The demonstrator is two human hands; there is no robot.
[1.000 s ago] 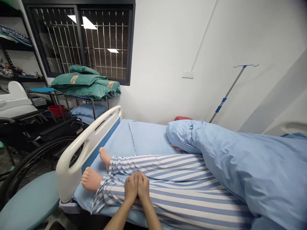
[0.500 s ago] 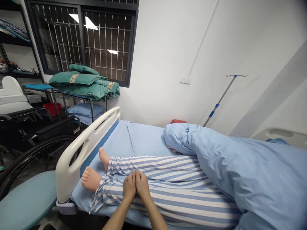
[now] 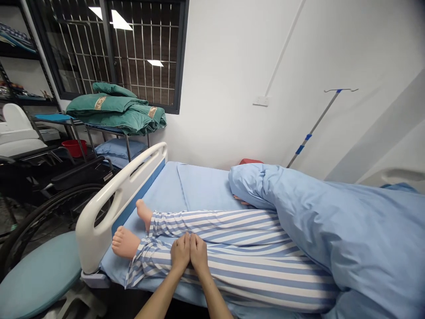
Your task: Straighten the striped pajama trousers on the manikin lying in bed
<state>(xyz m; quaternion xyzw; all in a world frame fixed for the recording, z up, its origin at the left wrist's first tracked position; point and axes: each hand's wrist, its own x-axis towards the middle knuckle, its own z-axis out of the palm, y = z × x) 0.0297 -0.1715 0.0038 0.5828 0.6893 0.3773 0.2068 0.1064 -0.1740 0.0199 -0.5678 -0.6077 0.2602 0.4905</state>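
Observation:
A manikin lies on the bed in blue-and-white striped trousers (image 3: 252, 266), its smooth bare feet (image 3: 125, 242) pointing towards the footboard. My left hand (image 3: 181, 252) rests on the nearer lower leg, fingers curled over the striped cloth. Right beside it, touching, my right hand (image 3: 198, 253) is curved over the same leg a little closer to the knee. Both thumbs and the undersides of my hands are hidden. A light blue quilt (image 3: 318, 217) is heaped over the manikin's upper body, and some fingers of its hand (image 3: 241, 200) show at the quilt's edge.
The white footboard (image 3: 99, 208) closes off the bed's left end. Beyond it stand a wheelchair (image 3: 49, 208) and a teal-topped stool (image 3: 43, 270). Green folded bedding (image 3: 116, 110) lies on a rack under the window. An IV pole (image 3: 315, 126) rises behind the bed.
The camera view has tilted slightly downward and shifted a little. Both hands stay on the same leg, with hardly any visible movement.

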